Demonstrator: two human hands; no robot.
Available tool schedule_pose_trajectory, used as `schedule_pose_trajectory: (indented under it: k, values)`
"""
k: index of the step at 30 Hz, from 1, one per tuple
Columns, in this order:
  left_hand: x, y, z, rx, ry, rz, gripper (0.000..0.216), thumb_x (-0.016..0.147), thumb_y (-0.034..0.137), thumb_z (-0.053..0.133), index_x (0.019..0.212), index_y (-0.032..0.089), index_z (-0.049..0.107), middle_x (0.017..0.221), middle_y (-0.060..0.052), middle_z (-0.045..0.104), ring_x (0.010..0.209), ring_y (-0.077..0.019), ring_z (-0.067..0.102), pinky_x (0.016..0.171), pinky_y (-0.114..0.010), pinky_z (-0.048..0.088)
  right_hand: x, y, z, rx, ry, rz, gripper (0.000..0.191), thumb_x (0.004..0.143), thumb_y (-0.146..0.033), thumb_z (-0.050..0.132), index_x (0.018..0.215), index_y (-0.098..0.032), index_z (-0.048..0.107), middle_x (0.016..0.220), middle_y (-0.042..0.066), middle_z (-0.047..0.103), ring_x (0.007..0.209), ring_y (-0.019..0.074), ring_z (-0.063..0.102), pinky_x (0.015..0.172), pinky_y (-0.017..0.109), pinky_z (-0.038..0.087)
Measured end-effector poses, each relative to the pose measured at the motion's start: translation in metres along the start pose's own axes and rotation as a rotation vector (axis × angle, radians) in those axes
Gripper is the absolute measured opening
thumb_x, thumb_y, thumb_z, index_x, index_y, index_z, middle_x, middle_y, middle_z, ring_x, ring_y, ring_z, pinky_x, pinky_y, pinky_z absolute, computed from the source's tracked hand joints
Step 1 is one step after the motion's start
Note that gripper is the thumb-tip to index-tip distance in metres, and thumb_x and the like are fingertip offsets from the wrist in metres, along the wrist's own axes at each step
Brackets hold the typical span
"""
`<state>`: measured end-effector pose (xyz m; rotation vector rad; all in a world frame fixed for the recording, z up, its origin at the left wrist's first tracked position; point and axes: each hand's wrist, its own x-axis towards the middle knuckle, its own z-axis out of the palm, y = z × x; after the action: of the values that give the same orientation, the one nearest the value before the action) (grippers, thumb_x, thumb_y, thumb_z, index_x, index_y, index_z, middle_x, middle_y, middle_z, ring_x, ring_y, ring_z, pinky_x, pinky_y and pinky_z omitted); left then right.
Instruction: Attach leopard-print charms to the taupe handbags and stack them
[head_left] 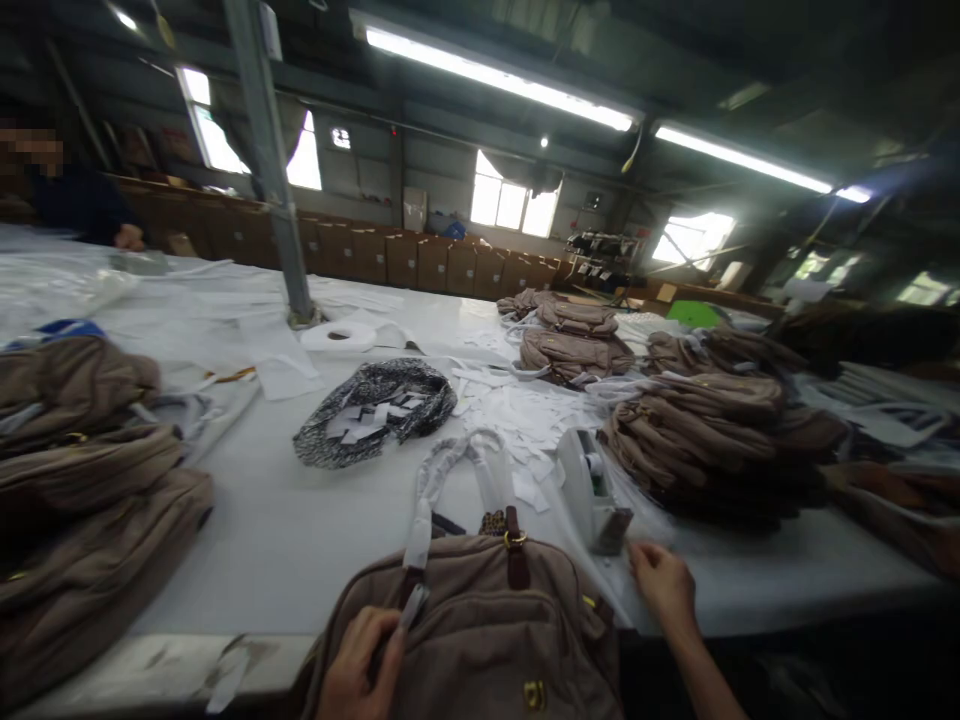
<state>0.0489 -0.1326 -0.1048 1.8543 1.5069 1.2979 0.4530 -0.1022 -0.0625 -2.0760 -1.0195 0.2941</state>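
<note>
A brown fabric bag (487, 630) stands upright at the table's front edge, its handles (429, 480) covered in pale wrapping. At the bag's upper left, my left hand (361, 655) is closed, with a small grey-white piece (415, 605) at its thumb and fingertips near the handle base. My right hand (664, 585) is pinched closed just beside the front end of a grey tape dispenser (589, 490). Whatever lies between those right fingertips is too small to make out.
Brown bags are piled at left (97, 540) and right (697, 430). Loose white paper slips (517, 410) lie beyond the bag, beside a black-and-white fabric holder (367, 375) of slips. A metal post (270, 160) rises from the table. Another person's hand (129, 237) is far left.
</note>
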Motion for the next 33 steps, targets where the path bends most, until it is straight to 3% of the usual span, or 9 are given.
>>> schedule_pose_trajectory:
  k: [3, 5, 10, 14, 17, 21, 28, 33]
  values:
    - [-0.001, 0.007, 0.002, -0.020, 0.000, -0.029, 0.021, 0.088, 0.038, 0.049, 0.085, 0.021, 0.061, 0.077, -0.001, 0.061, 0.076, -0.0154, 0.061, 0.069, -0.021, 0.050, -0.014, 0.003, -0.007, 0.027, -0.019, 0.060, 0.032, 0.058, -0.052, 0.057, 0.064, -0.022, 0.066, 0.054, 0.008, 0.068, 0.057, 0.0295, 0.064, 0.054, 0.034, 0.045]
    - [0.000, 0.012, 0.002, -0.021, -0.015, -0.053, 0.020, 0.089, 0.035, 0.048, 0.085, 0.021, 0.060, 0.079, -0.001, 0.060, 0.077, -0.0158, 0.060, 0.070, -0.023, 0.049, -0.033, -0.011, -0.008, 0.110, -0.123, 0.006, 0.034, 0.061, -0.054, 0.058, 0.069, -0.022, 0.067, 0.061, 0.006, 0.069, 0.058, 0.0264, 0.064, 0.056, 0.032, 0.047]
    - [0.002, 0.024, -0.002, -0.019, -0.022, -0.092, 0.022, 0.090, 0.035, 0.045, 0.081, 0.020, 0.058, 0.078, -0.003, 0.059, 0.076, -0.0168, 0.059, 0.071, -0.026, 0.048, -0.107, -0.102, 0.013, 0.240, -0.690, -0.461, 0.024, 0.078, -0.041, 0.057, 0.071, -0.020, 0.066, 0.066, 0.002, 0.065, 0.062, 0.0181, 0.060, 0.056, 0.023, 0.044]
    - [0.000, 0.025, -0.002, -0.025, -0.035, -0.108, 0.020, 0.090, 0.033, 0.044, 0.082, 0.020, 0.058, 0.080, -0.003, 0.059, 0.078, -0.0173, 0.058, 0.073, -0.027, 0.048, -0.152, -0.156, 0.049, 0.281, -0.925, -0.673, 0.015, 0.078, -0.027, 0.058, 0.068, -0.018, 0.066, 0.063, 0.000, 0.064, 0.060, 0.0140, 0.056, 0.056, 0.021, 0.040]
    - [-0.001, 0.024, -0.003, -0.064, -0.053, -0.113, 0.020, 0.091, 0.030, 0.043, 0.081, 0.021, 0.057, 0.081, -0.003, 0.058, 0.080, -0.0171, 0.058, 0.073, -0.027, 0.047, -0.165, -0.164, 0.079, 0.307, -0.969, -0.660, 0.014, 0.076, -0.023, 0.059, 0.069, -0.015, 0.068, 0.062, -0.001, 0.064, 0.058, 0.0127, 0.055, 0.054, 0.020, 0.039]
    - [0.000, 0.024, -0.003, -0.094, -0.060, -0.104, 0.019, 0.091, 0.027, 0.042, 0.081, 0.021, 0.056, 0.081, -0.002, 0.057, 0.081, -0.0174, 0.057, 0.073, -0.027, 0.046, -0.165, -0.158, 0.105, 0.281, -0.905, -0.614, 0.017, 0.077, -0.022, 0.059, 0.064, -0.014, 0.067, 0.060, 0.000, 0.064, 0.058, 0.0129, 0.055, 0.053, 0.020, 0.036]
    - [0.000, 0.022, -0.003, -0.096, -0.089, -0.096, 0.019, 0.092, 0.025, 0.040, 0.084, 0.021, 0.056, 0.085, -0.005, 0.057, 0.085, -0.0186, 0.056, 0.077, -0.031, 0.046, -0.161, -0.158, 0.117, 0.180, -0.797, -0.574, 0.019, 0.074, -0.023, 0.061, 0.057, -0.013, 0.066, 0.056, 0.002, 0.064, 0.055, 0.0139, 0.056, 0.052, 0.021, 0.034]
    - [0.001, 0.022, -0.003, -0.086, -0.085, -0.096, 0.022, 0.092, 0.028, 0.039, 0.081, 0.020, 0.057, 0.083, -0.005, 0.057, 0.084, -0.0190, 0.057, 0.076, -0.031, 0.047, -0.158, -0.163, 0.119, 0.209, -0.866, -0.465, 0.011, 0.068, -0.019, 0.063, 0.073, -0.012, 0.070, 0.055, 0.000, 0.063, 0.051, 0.0131, 0.054, 0.047, 0.019, 0.033]
